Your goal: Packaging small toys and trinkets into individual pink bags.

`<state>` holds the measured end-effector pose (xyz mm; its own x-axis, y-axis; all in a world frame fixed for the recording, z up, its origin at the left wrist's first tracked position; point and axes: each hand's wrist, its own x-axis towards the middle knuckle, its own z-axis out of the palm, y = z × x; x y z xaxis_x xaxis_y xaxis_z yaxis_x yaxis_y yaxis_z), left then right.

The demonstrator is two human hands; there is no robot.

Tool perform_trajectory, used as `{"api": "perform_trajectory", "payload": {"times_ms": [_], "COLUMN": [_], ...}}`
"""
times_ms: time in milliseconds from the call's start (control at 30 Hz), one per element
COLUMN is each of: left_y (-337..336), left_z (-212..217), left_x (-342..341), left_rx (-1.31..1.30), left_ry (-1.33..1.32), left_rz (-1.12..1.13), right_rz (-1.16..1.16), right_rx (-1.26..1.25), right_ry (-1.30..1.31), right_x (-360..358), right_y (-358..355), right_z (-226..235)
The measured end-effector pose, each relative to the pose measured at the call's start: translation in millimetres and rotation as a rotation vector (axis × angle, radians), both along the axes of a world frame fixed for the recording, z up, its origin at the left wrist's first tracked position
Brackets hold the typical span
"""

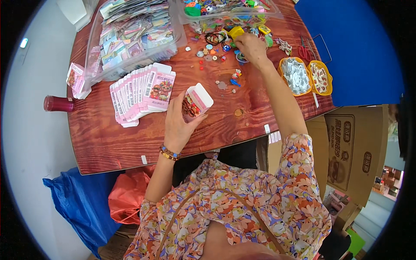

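Note:
My left hand (177, 123) grips a small pink cardboard box (197, 100) above the table, its white top flaps standing up. At the far side, my right hand (252, 48) reaches into a spread of little toys and trinkets. Its fingers are curled down beside a yellow trinket (236, 32); the fingertips are hidden, and what they pinch cannot be made out. Left of the held box, a fanned stack of flat pink boxes (141, 93) lies on the wood-patterned table (173, 145). Small loose pieces, including a blue one (235, 82), lie between my hands.
A clear bin (93, 65) full of cards or packets stands back left, another bin (216, 18) of colourful toys behind. At right are a yellow basket (298, 93) of white packets, a second basket (330, 82) and red scissors (304, 53). A dark red cylinder (58, 104) lies far left.

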<state>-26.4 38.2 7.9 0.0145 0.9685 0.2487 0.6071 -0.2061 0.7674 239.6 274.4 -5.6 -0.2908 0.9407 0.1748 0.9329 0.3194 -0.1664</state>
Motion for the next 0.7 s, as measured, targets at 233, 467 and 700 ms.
{"api": "perform_trajectory", "payload": {"times_ms": [233, 467, 700], "left_y": [8, 8, 16], "left_z": [-7, -8, -9], "left_x": [0, 6, 3], "left_rx": [0.014, 0.001, -0.01], "left_ry": [-0.002, 0.023, 0.044], "left_rz": [-0.026, -0.052, -0.033], "right_rz": [-0.027, 0.065, -0.01], "right_rx": [-0.165, 0.015, -0.245], "right_ry": [0.271, -0.111, 0.705], "right_x": [11, -3, 21], "right_y": [-1, 8, 10], "right_z": [13, 3, 17]}}
